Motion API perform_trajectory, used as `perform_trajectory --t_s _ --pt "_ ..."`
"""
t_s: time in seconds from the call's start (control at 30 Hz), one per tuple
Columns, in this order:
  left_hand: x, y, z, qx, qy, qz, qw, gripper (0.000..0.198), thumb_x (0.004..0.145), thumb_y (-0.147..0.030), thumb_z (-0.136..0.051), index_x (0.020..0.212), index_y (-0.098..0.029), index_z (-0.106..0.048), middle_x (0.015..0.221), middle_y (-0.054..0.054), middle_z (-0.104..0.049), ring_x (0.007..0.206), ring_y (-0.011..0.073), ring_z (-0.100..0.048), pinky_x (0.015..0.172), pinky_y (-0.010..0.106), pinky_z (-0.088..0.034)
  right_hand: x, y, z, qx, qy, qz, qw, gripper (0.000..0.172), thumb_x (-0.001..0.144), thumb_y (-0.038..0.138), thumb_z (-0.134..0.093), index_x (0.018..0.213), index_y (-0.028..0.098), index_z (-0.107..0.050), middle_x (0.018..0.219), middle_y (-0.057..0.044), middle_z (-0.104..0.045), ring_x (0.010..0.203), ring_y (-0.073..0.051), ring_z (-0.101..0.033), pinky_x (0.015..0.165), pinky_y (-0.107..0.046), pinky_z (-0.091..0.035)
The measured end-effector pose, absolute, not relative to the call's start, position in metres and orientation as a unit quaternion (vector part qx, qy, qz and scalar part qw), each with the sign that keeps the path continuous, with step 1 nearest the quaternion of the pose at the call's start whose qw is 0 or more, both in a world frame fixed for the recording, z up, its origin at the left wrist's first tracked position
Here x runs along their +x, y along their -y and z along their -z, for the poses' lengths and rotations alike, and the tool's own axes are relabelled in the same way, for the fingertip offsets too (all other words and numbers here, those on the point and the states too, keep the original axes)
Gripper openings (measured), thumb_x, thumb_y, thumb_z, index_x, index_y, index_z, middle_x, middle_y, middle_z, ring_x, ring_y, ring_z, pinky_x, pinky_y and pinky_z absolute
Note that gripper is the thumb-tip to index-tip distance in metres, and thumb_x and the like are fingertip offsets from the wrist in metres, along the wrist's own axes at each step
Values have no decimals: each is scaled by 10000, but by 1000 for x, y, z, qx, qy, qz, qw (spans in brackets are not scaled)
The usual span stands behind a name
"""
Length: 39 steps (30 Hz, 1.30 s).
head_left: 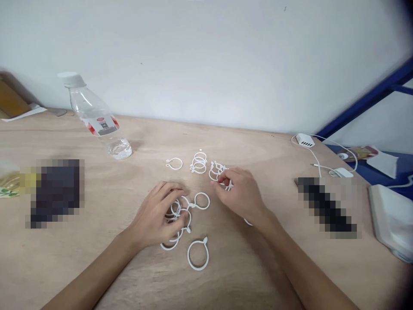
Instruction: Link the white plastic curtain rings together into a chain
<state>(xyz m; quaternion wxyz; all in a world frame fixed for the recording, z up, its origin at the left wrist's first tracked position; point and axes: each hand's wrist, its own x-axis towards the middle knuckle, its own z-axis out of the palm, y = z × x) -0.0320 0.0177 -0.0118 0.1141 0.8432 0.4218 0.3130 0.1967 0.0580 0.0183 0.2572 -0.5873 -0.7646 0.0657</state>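
Note:
Several thin white rings, each with a small knob like a curtain ring, lie on the wooden table. My left hand (163, 213) rests over a loose pile of white rings (176, 246), its fingers curved and thumb apart, partly hiding them. Beyond the pile, my right hand (238, 189) pinches a white ring (229, 186) between thumb and fingers, beside a cluster of overlapping rings (213, 172). Left of that cluster is an overlapping row of rings (199, 163). Single rings lie apart: one farther back (176, 163), another near me (198, 256). Under my right wrist, another ring (248, 222) shows partly.
A clear water bottle (101, 122) stands at the back left. Blurred dark objects lie at the left (56, 189) and right (325, 206). White adapters and cables (305, 140) sit at the back right, with a white box (390, 219) at the right edge. A wall borders the table behind.

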Motion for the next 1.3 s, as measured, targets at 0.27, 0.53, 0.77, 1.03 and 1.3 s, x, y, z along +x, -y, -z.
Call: perform_trajectory --t_s 0.27,0.53,0.77,1.03,1.3 --pt "-33 -16 9 844 -401 -327 140 320 835 -257 -591 1150 -201 -587 1209 117 -581 1123 277 -518 930 455 -444 215 -67 -32 -680 730 -64 16 151 770 305 -555 732 214 -669 754 -55 -712 720 -222 -627 641 -317 -367" --pt "-32 -16 8 834 -410 -338 145 264 837 -244 -593 1095 -190 -617 1142 106 -597 1051 252 -539 901 432 -452 217 -69 -33 -705 706 -72 3 245 769 424 -564 872 226 -665 817 -58 -708 710 -230 -626 586 -304 -351" --pt "-32 -16 8 834 -410 -337 152 248 860 -268 -576 1091 -187 -612 1122 105 -596 1029 242 -536 903 430 -443 219 -69 -36 -706 701 -94 -44 202 758 393 -551 709 239 -670 748 -51 -689 721 -236 -622 557 -289 -306" --pt "-33 -16 10 833 -406 -342 155 240 870 -282 -565 1086 -189 -612 1116 108 -608 1032 245 -539 899 428 -444 219 -65 -43 -693 712 -107 35 287 832 313 -448 700 233 -690 621 -36 -663 579 -189 -571 526 -279 -317" --pt "-33 -16 10 827 -410 -352 154 241 887 -263 -531 1098 -181 -614 1097 113 -620 1007 243 -546 891 430 -448 210 -61 -34 -658 678 -178 276 393 838 293 -416 1082 179 -702 776 -47 -727 583 -170 -593 570 -290 -419"
